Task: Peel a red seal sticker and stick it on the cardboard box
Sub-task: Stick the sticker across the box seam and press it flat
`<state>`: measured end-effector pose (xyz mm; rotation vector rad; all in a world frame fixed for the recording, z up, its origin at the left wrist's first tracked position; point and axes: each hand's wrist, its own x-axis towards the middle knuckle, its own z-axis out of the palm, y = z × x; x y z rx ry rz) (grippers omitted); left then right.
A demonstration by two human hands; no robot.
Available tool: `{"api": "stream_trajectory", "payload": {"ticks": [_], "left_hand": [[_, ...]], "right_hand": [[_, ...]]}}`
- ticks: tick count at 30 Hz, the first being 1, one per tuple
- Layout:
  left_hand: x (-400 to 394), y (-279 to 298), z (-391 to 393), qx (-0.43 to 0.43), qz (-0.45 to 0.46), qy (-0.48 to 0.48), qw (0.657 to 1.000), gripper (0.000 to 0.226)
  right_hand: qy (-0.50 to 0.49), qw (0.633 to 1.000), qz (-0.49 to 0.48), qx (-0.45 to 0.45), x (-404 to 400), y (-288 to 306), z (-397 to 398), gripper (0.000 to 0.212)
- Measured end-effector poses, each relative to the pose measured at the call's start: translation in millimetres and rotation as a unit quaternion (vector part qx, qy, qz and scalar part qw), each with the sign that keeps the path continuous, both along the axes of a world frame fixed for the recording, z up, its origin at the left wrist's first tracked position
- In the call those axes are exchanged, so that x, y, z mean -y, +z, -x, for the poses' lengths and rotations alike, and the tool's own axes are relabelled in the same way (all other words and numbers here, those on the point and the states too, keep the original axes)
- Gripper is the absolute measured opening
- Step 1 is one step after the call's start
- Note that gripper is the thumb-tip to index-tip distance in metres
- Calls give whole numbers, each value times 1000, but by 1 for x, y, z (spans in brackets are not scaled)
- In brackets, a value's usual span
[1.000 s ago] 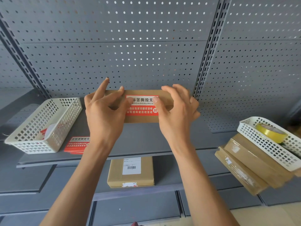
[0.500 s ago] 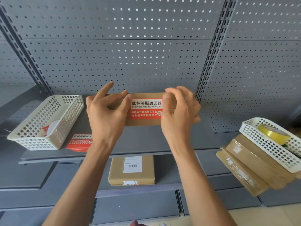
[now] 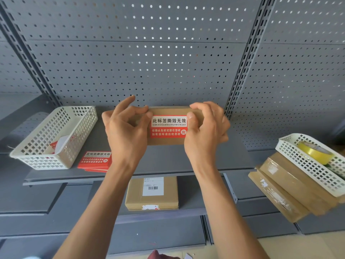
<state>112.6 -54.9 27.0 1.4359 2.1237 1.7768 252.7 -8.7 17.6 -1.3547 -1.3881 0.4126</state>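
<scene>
A brown cardboard box (image 3: pixel 169 110) stands on its edge on the grey shelf (image 3: pixel 168 161). A red seal sticker (image 3: pixel 169 127) with white lettering lies flat on the side facing me. My left hand (image 3: pixel 127 135) grips the box's left end, thumb at the sticker's left edge, index finger lifted. My right hand (image 3: pixel 206 133) grips the right end, with its thumb pressed on the sticker's right edge. A stack of spare red seal stickers (image 3: pixel 95 161) lies on the shelf to the left.
A white basket (image 3: pixel 54 137) with scraps stands at the left. At the right, another white basket (image 3: pixel 306 161) holds a yellow tape roll (image 3: pixel 315 153) and sits on stacked cardboard boxes (image 3: pixel 285 189). A labelled box (image 3: pixel 152 192) lies on the lower shelf. Pegboard backs the shelving.
Both thumbs slid outward from the sticker's middle to its left and right edges, uncovering its text. The fingers now curl round the box ends.
</scene>
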Motion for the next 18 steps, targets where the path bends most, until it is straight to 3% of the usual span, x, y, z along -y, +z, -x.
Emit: {"api": "stream_trajectory", "payload": {"ticks": [7,18], "left_hand": [[3,0,5,-30,6,-17,999,23],[6,3,39,-130,58,-98,985,54]], "right_hand": [[12,1000,-10,14,3,4,0,21],[114,980,29,163,6,15,-10,62]]}}
